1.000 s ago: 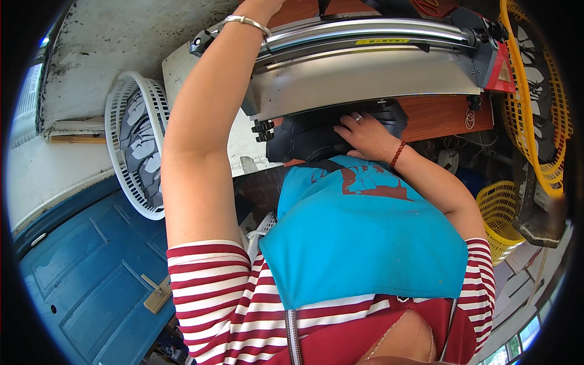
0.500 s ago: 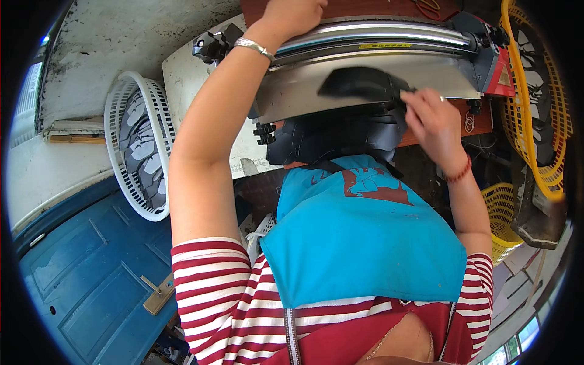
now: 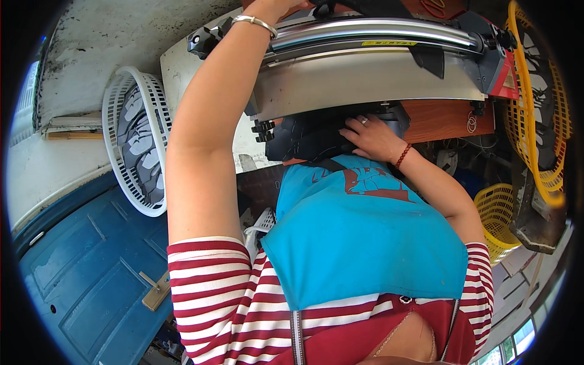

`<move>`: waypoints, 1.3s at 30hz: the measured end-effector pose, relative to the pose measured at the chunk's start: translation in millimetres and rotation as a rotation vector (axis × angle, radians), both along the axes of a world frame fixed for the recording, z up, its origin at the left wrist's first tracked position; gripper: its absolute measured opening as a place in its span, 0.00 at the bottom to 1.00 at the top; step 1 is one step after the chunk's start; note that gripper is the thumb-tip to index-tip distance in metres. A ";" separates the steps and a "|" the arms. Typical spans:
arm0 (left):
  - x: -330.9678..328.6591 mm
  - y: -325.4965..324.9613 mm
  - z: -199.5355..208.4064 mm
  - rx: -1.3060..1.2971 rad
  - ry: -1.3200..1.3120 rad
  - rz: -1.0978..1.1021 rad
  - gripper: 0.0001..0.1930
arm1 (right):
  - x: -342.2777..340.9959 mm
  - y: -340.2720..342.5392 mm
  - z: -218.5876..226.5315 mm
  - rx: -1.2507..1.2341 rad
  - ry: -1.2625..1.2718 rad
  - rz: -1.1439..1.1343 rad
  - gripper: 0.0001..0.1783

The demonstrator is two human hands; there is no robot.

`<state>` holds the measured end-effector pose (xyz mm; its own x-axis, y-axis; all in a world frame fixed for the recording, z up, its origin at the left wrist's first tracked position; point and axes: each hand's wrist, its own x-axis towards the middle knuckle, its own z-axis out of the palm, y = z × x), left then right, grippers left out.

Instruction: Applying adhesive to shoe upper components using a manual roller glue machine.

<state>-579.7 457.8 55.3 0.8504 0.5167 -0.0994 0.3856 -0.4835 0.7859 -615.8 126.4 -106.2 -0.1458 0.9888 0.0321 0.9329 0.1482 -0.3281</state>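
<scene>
The person's right hand [image 3: 372,137] lies palm-down, fingers spread and slightly curled, on a pile of flat black cut pieces [image 3: 316,135] that sits under the grey metal plate of the press machine [image 3: 365,85]. The fingers rest on top of the pile; whether they actually pinch a piece cannot be told. A ring shows on one finger and a red bead bracelet [image 3: 402,156] circles the wrist.

The left hand [image 3: 274,7] reaches up to the top edge of the picture, above the machine's curved chrome bar [image 3: 377,27]. Only its heel and wrist show, with a silver bangle [image 3: 254,22], so its grip cannot be told.

To the person's left, a white slotted plastic basket [image 3: 115,109] leans tilted against the pale wall and holds a stack of grey-black flat pieces [image 3: 141,146] overlapping one another. On the right, a yellow slotted plastic basket [image 3: 497,210] stands low beside the wooden bench [image 3: 447,118]; its contents are hidden. Higher up on the right, another yellow plastic basket [image 3: 535,91] holds dark flat pieces.

A blue panelled door [image 3: 79,274] lies below the white basket. The person wears a turquoise apron [image 3: 365,243] over a red-and-white striped shirt [image 3: 213,286].
</scene>
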 end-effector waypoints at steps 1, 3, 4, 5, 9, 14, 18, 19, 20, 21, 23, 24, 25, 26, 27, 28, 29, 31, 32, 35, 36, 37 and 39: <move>2.7 -1.4 5.0 -0.060 -0.044 0.069 0.13 | 0.1 -2.4 -3.9 0.022 0.008 0.012 0.20; -4.6 6.3 16.1 -0.095 -0.125 0.150 0.12 | 2.4 -4.7 -10.3 0.055 0.018 0.052 0.21; -5.6 6.4 16.9 -0.094 -0.127 0.149 0.12 | 5.7 -8.0 -13.6 0.032 0.032 0.076 0.20; -6.6 5.0 16.8 -0.111 -0.257 0.197 0.12 | 8.4 -11.3 -16.5 0.009 0.045 0.099 0.19; -23.5 13.9 21.7 0.011 -0.409 0.175 0.18 | 11.0 -18.8 76.4 0.373 0.279 -0.126 0.16; -29.7 -2.1 -15.4 0.714 -0.462 -0.195 0.16 | 46.0 -30.5 155.4 0.362 -0.034 -0.416 0.19; -2.8 22.6 -93.0 0.984 0.168 -0.773 0.12 | 76.9 13.1 109.5 0.468 -0.058 -0.407 0.17; 1.4 7.7 -74.9 0.979 0.160 -0.789 0.12 | 71.9 15.2 104.6 0.461 -0.060 -0.423 0.17; 4.8 -5.2 -54.9 0.658 0.279 -0.583 0.12 | 63.7 18.1 101.8 0.535 -0.049 -0.396 0.17; 4.2 -13.1 -38.2 0.341 0.392 -0.360 0.12 | 55.6 19.1 98.6 0.616 -0.036 -0.357 0.16; -5.5 -5.7 -38.5 0.272 0.262 -0.294 0.12 | 23.5 9.5 75.5 0.545 0.141 -0.134 0.19; -8.5 -2.6 -38.6 0.205 0.127 -0.236 0.12 | 11.9 4.8 60.7 0.329 0.194 -0.074 0.22; -8.4 -1.6 -33.7 0.152 0.126 -0.181 0.10 | 5.0 5.3 47.4 0.254 0.137 -0.083 0.21; -5.5 2.5 -36.1 0.150 0.126 -0.181 0.10 | -0.6 5.6 34.6 0.180 0.080 -0.093 0.21; -4.3 11.6 -37.7 0.152 -0.017 -0.142 0.11 | -4.1 6.9 19.6 0.184 0.084 -0.079 0.21; -5.2 18.8 -40.3 0.156 -0.161 -0.103 0.11 | -5.9 8.8 3.7 0.135 0.066 -0.045 0.22; 0.1 0.3 -17.7 -0.060 -0.054 0.005 0.12 | -5.6 5.2 -12.4 0.076 0.048 -0.046 0.23; 5.5 -4.7 -2.8 -0.130 -0.097 0.037 0.11 | -6.5 1.6 -31.6 0.032 0.020 -0.056 0.23; 6.2 -5.0 2.9 -0.197 -0.135 0.083 0.11 | -7.4 0.8 -35.3 -0.010 -0.002 -0.053 0.23; -4.9 8.0 16.8 -0.245 -0.197 0.148 0.10 | -9.7 8.6 -4.7 0.103 0.007 -0.007 0.18; -4.6 8.7 21.1 -0.269 -0.236 0.190 0.10 | -10.2 7.6 -4.8 0.105 0.005 -0.010 0.18; -5.1 9.7 25.5 -0.266 -0.273 0.190 0.11 | -10.9 6.7 -6.0 0.123 -0.006 -0.013 0.16; -8.0 -1.0 39.5 -0.239 -0.309 0.215 0.12 | -10.8 0.8 -15.7 0.139 -0.020 -0.028 0.15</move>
